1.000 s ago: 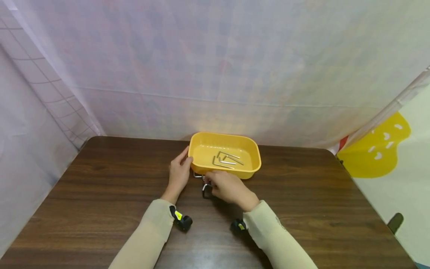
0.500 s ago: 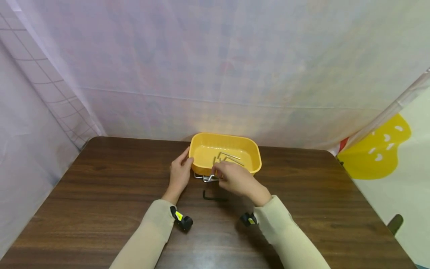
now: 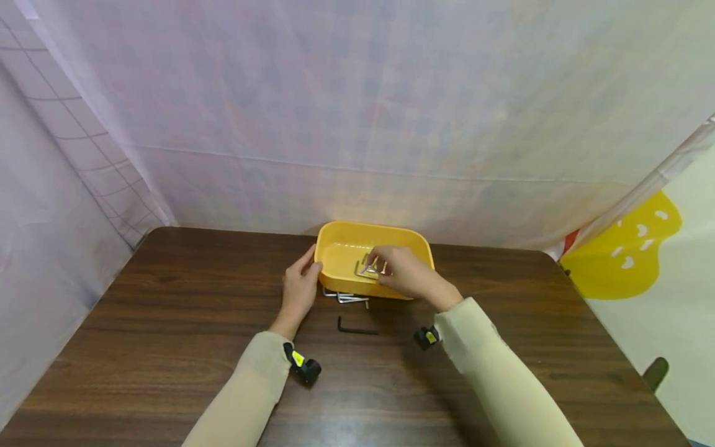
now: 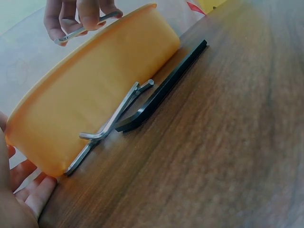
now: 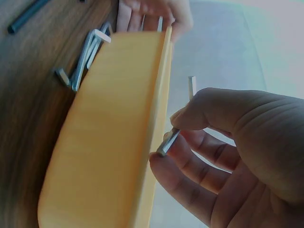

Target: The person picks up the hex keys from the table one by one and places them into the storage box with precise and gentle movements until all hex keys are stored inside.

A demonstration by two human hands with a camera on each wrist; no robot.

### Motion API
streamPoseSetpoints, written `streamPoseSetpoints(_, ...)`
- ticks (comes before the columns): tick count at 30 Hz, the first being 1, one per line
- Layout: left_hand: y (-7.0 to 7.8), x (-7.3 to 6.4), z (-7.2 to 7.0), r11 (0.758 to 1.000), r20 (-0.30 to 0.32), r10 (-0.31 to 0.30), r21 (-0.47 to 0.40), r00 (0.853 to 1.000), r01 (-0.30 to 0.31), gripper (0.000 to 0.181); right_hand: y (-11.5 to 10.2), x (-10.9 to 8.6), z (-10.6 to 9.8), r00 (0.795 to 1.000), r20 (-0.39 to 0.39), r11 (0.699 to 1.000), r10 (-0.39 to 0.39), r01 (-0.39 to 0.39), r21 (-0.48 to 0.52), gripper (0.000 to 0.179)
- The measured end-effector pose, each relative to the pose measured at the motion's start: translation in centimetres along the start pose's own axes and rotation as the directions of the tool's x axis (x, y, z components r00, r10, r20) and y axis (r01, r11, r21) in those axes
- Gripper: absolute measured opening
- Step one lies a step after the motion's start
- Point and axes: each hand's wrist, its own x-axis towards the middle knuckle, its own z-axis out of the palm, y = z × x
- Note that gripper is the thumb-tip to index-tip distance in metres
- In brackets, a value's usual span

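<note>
A yellow plastic bin [image 3: 346, 285] stands near the table's back edge. My left hand [image 3: 300, 288] holds its left end, fingers along the side and thumb at the front corner. Above the bin's opening, my right hand [image 3: 404, 273] pinches a silver hex key [image 5: 168, 142] between thumb and fingers. Another hex key [image 3: 357, 269] shows inside the bin, partly hidden by the right hand. Silver hex keys [image 4: 111, 116] lie crossed on the table against the bin's front wall. A black hex key [image 3: 357, 330] lies a little nearer to me.
The dark wood table [image 3: 195, 347] extends to both sides and toward me. A pale curtain [image 3: 357, 124] hangs right behind its back edge. Wrist cameras [image 3: 306, 371] are strapped at both sleeves.
My right hand has let go of the black hex key, picked up a silver one from in front of the bin, and moved it up over the bin. The left hand stays put.
</note>
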Motion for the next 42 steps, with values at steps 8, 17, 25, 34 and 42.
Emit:
streamPoseSetpoints(8,0.0,0.0,0.0,1.000,-0.004,0.006,-0.003,1.000,-0.006,0.048,2.7,1.0,-0.6,0.996,0.061,0.997,0.070,-0.071,0.017,0.023)
streamPoseSetpoints(17,0.1,0.3,-0.1,1.000,-0.015,0.011,-0.009,1.000,-0.011,0.048,5.7,2.6,-0.4,0.980,0.097,0.985,0.174,-0.174,-0.005,0.022)
streamPoseSetpoints(25,-0.2,0.3,-0.1,1.000,-0.029,0.002,-0.019,1.000,-0.003,0.045,7.7,3.8,0.2,0.957,0.128,0.965,0.261,-0.262,-0.006,0.027)
streamPoseSetpoints(34,-0.3,0.2,0.0,1.000,-0.024,0.008,-0.004,1.000,-0.008,0.046,8.6,4.5,0.9,0.929,0.149,0.941,0.338,-0.339,-0.021,0.028)
streamPoseSetpoints(42,0.0,0.3,0.1,0.999,-0.019,0.005,-0.031,1.000,-0.005,0.047,8.4,5.4,1.4,0.914,0.146,0.926,0.378,-0.372,-0.068,0.026)
